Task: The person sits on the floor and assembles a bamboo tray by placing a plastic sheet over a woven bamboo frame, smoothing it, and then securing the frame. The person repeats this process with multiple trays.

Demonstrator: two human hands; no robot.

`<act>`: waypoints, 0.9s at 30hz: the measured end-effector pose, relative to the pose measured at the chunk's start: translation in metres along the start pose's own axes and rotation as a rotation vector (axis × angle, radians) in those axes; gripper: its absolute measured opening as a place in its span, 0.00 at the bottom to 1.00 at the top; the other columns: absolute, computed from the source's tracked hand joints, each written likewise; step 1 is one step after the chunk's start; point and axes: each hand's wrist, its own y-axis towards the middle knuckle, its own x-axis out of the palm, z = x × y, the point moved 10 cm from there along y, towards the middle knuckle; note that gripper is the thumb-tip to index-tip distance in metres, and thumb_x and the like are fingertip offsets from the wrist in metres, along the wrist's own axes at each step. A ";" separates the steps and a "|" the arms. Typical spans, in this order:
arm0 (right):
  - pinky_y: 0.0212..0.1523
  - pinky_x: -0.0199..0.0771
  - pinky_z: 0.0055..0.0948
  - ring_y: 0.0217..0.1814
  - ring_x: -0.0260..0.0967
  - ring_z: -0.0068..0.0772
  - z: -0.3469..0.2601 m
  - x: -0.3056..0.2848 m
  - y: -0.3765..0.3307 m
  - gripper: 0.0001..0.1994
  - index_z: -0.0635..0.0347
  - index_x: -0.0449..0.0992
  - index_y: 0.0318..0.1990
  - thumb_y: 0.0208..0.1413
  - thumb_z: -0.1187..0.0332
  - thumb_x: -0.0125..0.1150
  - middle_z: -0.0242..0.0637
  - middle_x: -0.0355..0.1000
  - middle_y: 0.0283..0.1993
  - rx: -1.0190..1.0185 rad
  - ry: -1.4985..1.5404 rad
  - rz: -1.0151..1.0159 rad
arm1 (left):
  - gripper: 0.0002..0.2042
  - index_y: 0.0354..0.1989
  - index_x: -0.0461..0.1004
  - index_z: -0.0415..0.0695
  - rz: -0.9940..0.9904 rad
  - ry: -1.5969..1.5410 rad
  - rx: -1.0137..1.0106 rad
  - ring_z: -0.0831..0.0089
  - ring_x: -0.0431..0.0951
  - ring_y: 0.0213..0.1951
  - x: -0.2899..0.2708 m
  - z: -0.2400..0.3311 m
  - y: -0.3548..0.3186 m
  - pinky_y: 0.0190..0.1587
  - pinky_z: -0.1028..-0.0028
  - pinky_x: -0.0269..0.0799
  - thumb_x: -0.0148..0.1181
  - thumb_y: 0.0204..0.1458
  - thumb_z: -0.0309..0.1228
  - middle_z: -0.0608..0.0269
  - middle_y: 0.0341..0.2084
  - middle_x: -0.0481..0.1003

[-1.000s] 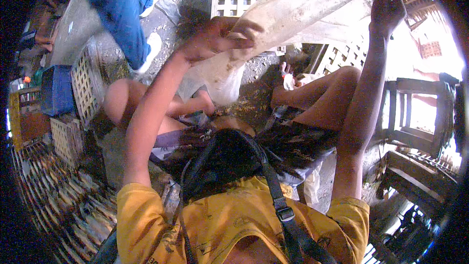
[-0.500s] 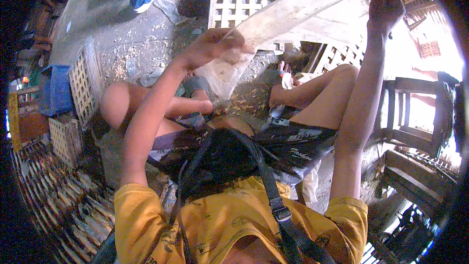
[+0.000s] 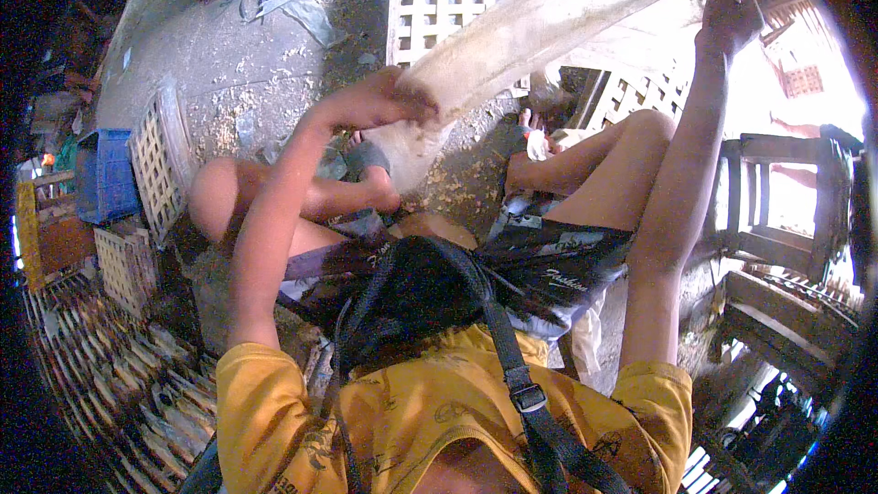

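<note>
A long, cloudy translucent plastic sheet (image 3: 530, 32) is stretched slantwise between my two hands, with dirt specks on it. My left hand (image 3: 373, 102) grips it near its lower left end, and a loose part hangs down past the fingers between my shins. Held high at the upper right, my right hand (image 3: 732, 16) is closed on the opposite end of the sheet. Whether the sheet is a bag or a single layer I cannot tell.
A pale lattice panel (image 3: 450, 5) lies ahead on the floor, which is littered with crumbs. To the left stand a blue crate (image 3: 102, 176) and another lattice panel (image 3: 157, 160). A wooden frame (image 3: 777, 247) is on the right. Slats fill the lower left.
My left hand has shifted left along with its end of the sheet, and my right hand slightly right. The other person's blue-clad leg at the upper left has gone out of view.
</note>
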 end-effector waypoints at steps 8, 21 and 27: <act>0.22 0.55 0.20 0.21 0.58 0.13 0.020 -0.013 0.000 0.09 0.65 0.84 0.39 0.59 0.66 0.72 0.25 0.73 0.25 0.074 0.179 0.067 | 0.23 0.44 0.82 0.39 0.339 -0.071 -0.093 0.79 0.77 0.33 -0.049 0.012 -0.030 0.35 0.74 0.74 0.76 0.47 0.45 0.69 0.31 0.80; 0.26 0.62 0.23 0.26 0.66 0.21 0.031 -0.050 0.018 0.14 0.67 0.84 0.39 0.61 0.61 0.67 0.34 0.77 0.28 -0.107 -0.342 0.048 | 0.16 0.38 0.84 0.37 0.334 0.075 -0.181 0.76 0.80 0.37 -0.083 0.024 -0.059 0.47 0.74 0.74 0.75 0.50 0.38 0.63 0.32 0.84; 0.35 0.71 0.44 0.28 0.75 0.43 0.045 -0.056 0.015 0.27 0.65 0.82 0.29 0.61 0.45 0.59 0.44 0.79 0.26 -0.085 -0.500 0.046 | 0.13 0.37 0.83 0.38 0.338 -0.047 -0.130 0.77 0.80 0.35 -0.095 0.018 -0.073 0.46 0.74 0.74 0.72 0.53 0.37 0.66 0.31 0.83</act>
